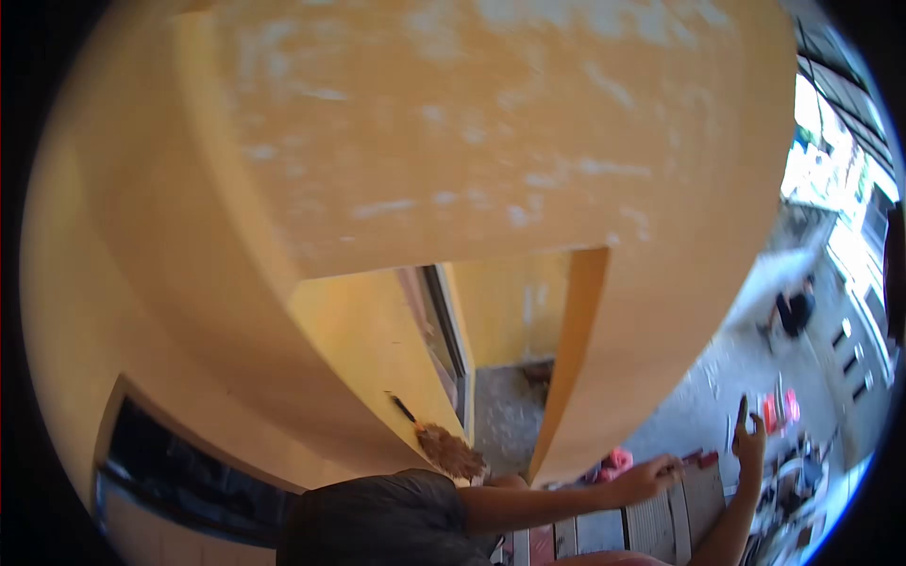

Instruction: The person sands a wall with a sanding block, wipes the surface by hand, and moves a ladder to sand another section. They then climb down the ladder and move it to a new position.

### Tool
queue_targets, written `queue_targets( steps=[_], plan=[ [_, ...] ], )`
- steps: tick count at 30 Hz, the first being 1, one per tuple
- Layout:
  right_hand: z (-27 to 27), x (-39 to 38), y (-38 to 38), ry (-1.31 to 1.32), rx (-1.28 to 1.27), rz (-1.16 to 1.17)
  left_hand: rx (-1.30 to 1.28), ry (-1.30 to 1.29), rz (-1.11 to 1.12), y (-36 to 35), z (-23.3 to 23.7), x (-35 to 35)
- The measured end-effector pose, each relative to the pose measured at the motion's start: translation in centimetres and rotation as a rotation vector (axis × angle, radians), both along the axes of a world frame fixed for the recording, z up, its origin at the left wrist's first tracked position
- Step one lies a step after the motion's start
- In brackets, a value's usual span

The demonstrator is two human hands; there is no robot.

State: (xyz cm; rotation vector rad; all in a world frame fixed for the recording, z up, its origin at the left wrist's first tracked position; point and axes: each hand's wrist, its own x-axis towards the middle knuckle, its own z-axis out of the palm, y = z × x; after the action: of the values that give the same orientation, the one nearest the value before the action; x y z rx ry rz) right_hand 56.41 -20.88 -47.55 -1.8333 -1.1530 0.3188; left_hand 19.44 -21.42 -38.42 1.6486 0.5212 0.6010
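Dark tool (742, 412), right of the planks (649, 530): right hand (750, 441), fingers clamped on it; left hand (651, 478), fingers curled, contents we cannot tell; risk, we judge: dropped tool, should the right grip slacken

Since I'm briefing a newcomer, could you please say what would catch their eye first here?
Probably the big orange-yellow wall with whitish patches, filling the upper middle. Next, the left hand and right hand at lower right, then the brown duster-like thing at lower centre.
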Motion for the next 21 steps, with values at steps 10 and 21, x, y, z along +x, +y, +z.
queue_targets(
  steps=[10, 21],
  plan=[
    [-3.8, 3.8, 4.8, 0.534, -0.098, 0.024, 0.483, 0.006, 0.333, -1.6, -0.3, 0.4],
    [-5.0, -2.0, 4.3, 0.143, -0.203, 0.273, 0.557, 0.071, 0.511, -1.8, -0.9, 1.1]
  ],
)
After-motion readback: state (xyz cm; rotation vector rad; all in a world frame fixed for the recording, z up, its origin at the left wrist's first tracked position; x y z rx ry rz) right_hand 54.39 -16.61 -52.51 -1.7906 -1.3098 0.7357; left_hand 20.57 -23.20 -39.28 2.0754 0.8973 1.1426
